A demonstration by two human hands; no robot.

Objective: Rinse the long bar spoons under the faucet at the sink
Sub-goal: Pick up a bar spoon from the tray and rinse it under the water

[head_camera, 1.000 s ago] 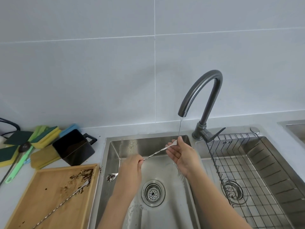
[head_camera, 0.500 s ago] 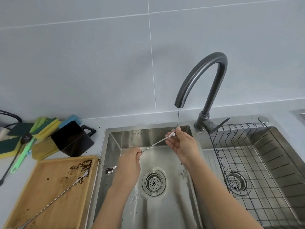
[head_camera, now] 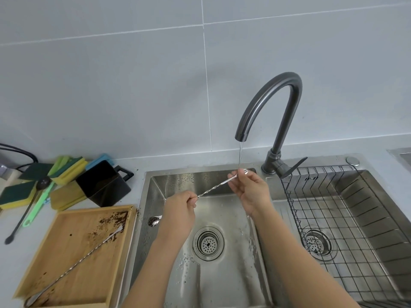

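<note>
Spoon (head_camera: 213, 187) spanning sink (head_camera: 222, 274), fork end sitting under faucet (head_camera: 266, 107) stream. Left hand (head_camera: 178, 210) gripping shaft; right hand (head_camera: 249, 190) pinching tip. Bowl end remaining dirty: next, shifting it under water. Second spoon (head_camera: 73, 265) waiting on tray (head_camera: 66, 230).

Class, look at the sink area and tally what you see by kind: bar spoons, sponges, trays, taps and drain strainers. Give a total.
Bar spoons: 2, one held, one on the tray
Sponges: 4 showing
Trays: 1
Taps: 1
Drain strainers: 2
Total: 10
</note>
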